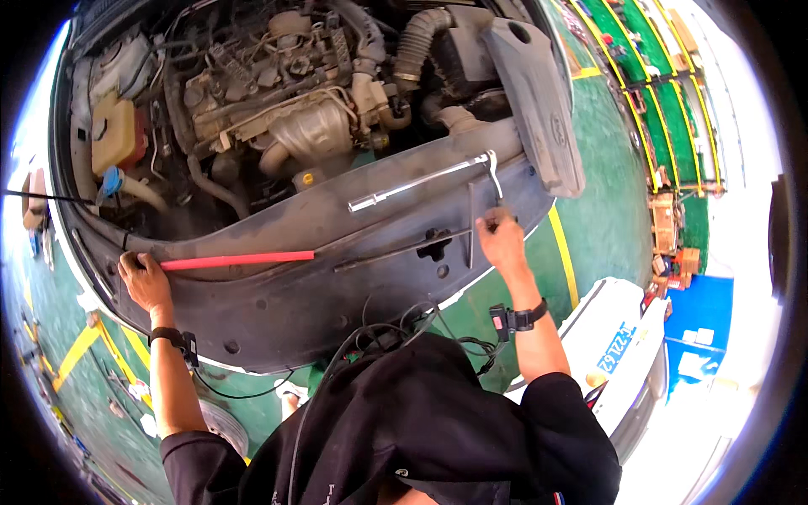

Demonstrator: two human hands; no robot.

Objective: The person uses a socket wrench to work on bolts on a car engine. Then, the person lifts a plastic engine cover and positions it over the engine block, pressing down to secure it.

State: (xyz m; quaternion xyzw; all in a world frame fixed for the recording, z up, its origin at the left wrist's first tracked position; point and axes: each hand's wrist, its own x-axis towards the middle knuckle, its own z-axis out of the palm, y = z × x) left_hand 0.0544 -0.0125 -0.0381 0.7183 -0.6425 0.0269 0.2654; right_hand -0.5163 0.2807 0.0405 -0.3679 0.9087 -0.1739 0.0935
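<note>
My left hand [143,282] is closed at the left end of a red tube-like strip [236,260] lying along the black front panel [261,311] of an open engine bay. My right hand [501,240] grips the handle of a chrome ratchet [492,168], whose long extension [404,185] reaches left across the panel toward its socket end. Beneath it, a dark thin bar [387,251] and an upright grey bar [471,231] rest on the panel near my right hand.
Beyond the panel are the engine [278,84], a yellowish reservoir [114,135] and a loose grey plastic cover [543,109] at right. Cables [396,332] hang by my body. A white bumper [614,320], cartons [665,219] and shelving [665,93] stand on the right, a wheel [223,425] lower left.
</note>
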